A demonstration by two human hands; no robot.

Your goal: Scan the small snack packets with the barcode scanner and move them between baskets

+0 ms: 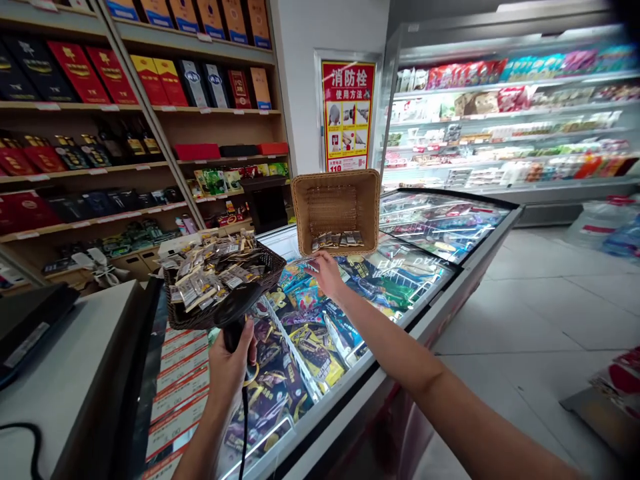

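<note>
My left hand is wrapped round the handle of a black barcode scanner, its cable hanging down past my wrist. Just behind the scanner head stands a dark woven basket, heaped with small clear packets. Stretched forward, my right hand is at the lower front edge of a tan woven basket, fingers drawn together. Whatever they pinch, if anything, is too small to make out. A few similar packets lie in the bottom of the tan basket. Both baskets are on the freezer's glass top.
Under the glass of the chest freezer lie colourful ice cream packs. A grey counter stands at left, with shelves of boxed goods behind. A lit refrigerated case is at the back right; water bottles stand on the tiled floor.
</note>
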